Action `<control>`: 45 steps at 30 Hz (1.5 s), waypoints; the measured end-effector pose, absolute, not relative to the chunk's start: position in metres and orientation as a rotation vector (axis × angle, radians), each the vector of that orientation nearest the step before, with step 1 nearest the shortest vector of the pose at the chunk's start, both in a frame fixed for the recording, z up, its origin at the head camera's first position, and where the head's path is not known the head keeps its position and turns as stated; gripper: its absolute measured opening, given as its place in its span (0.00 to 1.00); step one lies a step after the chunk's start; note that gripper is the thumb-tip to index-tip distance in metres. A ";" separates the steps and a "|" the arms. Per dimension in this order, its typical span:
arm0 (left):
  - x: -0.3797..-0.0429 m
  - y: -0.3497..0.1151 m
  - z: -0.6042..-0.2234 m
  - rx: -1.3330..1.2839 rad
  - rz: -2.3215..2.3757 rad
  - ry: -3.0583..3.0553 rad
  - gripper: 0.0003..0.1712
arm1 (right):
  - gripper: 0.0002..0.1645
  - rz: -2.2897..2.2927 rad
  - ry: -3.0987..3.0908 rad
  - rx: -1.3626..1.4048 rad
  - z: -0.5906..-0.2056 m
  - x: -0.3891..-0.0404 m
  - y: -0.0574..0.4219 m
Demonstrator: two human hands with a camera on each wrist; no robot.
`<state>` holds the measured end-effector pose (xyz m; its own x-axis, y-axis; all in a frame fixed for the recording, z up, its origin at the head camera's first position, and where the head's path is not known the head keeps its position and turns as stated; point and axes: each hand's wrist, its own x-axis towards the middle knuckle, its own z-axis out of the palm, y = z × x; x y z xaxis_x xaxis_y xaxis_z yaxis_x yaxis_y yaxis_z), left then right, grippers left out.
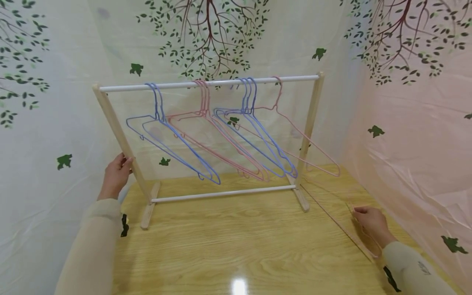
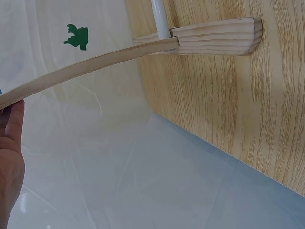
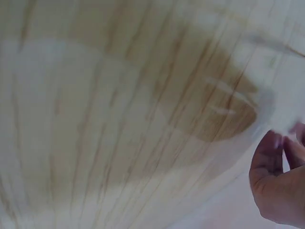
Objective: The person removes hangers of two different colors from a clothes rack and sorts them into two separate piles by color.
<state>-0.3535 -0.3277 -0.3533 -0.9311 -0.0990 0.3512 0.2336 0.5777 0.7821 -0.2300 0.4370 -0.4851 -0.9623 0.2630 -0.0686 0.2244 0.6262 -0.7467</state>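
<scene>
At the left, my left hand holds the upright wooden post of a clothes rack between thumb and fingers. In the left wrist view, the fingers meet the post's edge. My right hand pinches a pink clothes hanger near its hook, low over the table's right side. That hanger is thin and partly blurred; the right wrist view shows the fingertips together but the hanger only faintly. Blue hangers and pink hangers hang from the rack's white top bar, with one pink hanger at its right end.
The rack's feet stand on a wood-grain table, joined by a white lower bar. Pale sheeting with leaf prints encloses the back and sides, close to both arms.
</scene>
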 end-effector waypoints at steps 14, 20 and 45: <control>-0.354 -0.327 -0.354 -0.121 -1.294 -2.438 0.29 | 0.31 1.054 -2.803 -0.320 -0.477 -0.231 0.442; -0.354 -0.325 -0.354 -0.125 -1.285 -2.434 0.29 | 0.33 1.091 -2.763 -0.301 -0.465 -0.232 0.432; -0.352 -0.325 -0.353 -0.094 -1.296 -2.453 0.30 | 0.28 1.482 -2.185 -0.185 -0.322 -0.249 0.386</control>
